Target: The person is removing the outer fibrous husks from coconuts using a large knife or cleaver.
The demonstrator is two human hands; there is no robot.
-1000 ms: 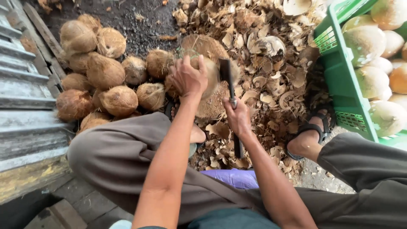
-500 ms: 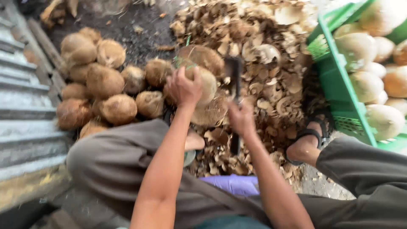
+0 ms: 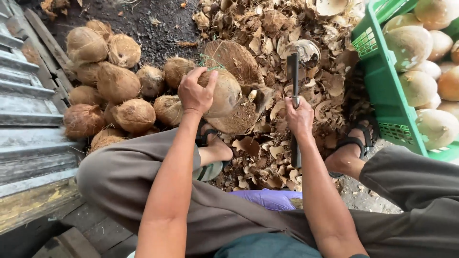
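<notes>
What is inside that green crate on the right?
The green crate holds pale, peeled coconuts piled to its rim. Whatever lies beneath the top layer is covered, and the crate runs past the picture's edge.

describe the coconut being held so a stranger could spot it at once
Start at the heap of brown husked coconuts on the dark ground. Right of it, the left hand grips one coconut: paler, partly pared, and raised off the ground.

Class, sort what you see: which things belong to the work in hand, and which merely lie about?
In hand:
left hand gripping a coconut
right hand holding a cleaver

Lying about:
pile of brown coconuts
husk scraps
green crate of peeled coconuts
</notes>
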